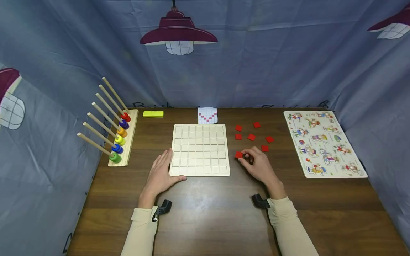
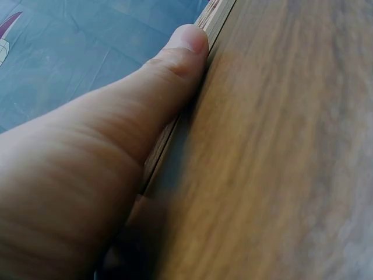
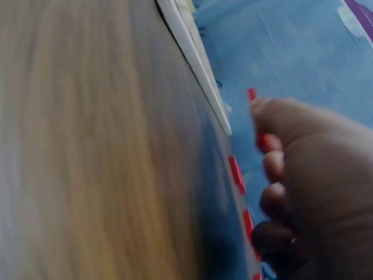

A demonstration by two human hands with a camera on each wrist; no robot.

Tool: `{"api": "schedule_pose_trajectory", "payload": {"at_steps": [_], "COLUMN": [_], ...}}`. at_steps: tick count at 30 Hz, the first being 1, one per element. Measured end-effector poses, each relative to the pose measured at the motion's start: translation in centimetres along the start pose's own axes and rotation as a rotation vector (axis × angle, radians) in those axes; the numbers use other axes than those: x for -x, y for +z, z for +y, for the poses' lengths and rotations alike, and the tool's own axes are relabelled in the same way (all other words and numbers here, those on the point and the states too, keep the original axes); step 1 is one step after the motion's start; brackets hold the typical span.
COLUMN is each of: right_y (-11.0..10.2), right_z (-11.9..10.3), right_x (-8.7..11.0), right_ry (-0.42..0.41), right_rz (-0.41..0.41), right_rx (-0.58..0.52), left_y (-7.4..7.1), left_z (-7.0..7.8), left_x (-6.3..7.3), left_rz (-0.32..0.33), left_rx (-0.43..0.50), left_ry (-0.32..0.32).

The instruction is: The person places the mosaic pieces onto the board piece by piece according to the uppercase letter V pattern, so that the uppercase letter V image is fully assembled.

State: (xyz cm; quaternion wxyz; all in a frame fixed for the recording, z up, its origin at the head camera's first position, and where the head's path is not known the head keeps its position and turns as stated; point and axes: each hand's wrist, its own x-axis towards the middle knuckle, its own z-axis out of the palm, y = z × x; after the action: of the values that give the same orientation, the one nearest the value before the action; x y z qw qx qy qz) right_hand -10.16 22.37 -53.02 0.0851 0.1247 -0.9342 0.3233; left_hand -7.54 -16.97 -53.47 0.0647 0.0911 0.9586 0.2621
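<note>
Nearest me, the left hand [image 1: 161, 176] lies open along the left side of the grid board [image 1: 200, 150]; light pressure there should steady it. The right hand [image 1: 257, 165] pinches a red tile [image 1: 238, 154] just right of the board, apparently lifted, though the wrist view blurs; an edge grip suits level placing. Beyond, loose tiles [image 1: 251, 137] lie scattered, then a patterned card [image 1: 208, 115] sits behind the board.
</note>
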Motion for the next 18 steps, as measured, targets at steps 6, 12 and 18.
{"api": "schedule_pose_trajectory", "payload": {"at_steps": [6, 12, 18], "right_y": [0.8, 2.0, 3.5], "right_z": [-3.0, -5.4, -7.2], "right_x": [-0.9, -1.8, -2.6], "right_ry": [-0.04, -0.104, -0.171], "right_rz": [-0.046, -0.117, -0.156], "right_rx": [-0.056, -0.079, -0.045], "left_y": [-0.1, -0.1, -0.1], "left_z": [0.1, 0.2, 0.1], "left_x": [0.0, 0.1, 0.1], "left_rz": [-0.003, 0.002, 0.004], "left_rx": [0.001, 0.016, 0.023], "left_ry": [-0.011, -0.014, -0.013]}}
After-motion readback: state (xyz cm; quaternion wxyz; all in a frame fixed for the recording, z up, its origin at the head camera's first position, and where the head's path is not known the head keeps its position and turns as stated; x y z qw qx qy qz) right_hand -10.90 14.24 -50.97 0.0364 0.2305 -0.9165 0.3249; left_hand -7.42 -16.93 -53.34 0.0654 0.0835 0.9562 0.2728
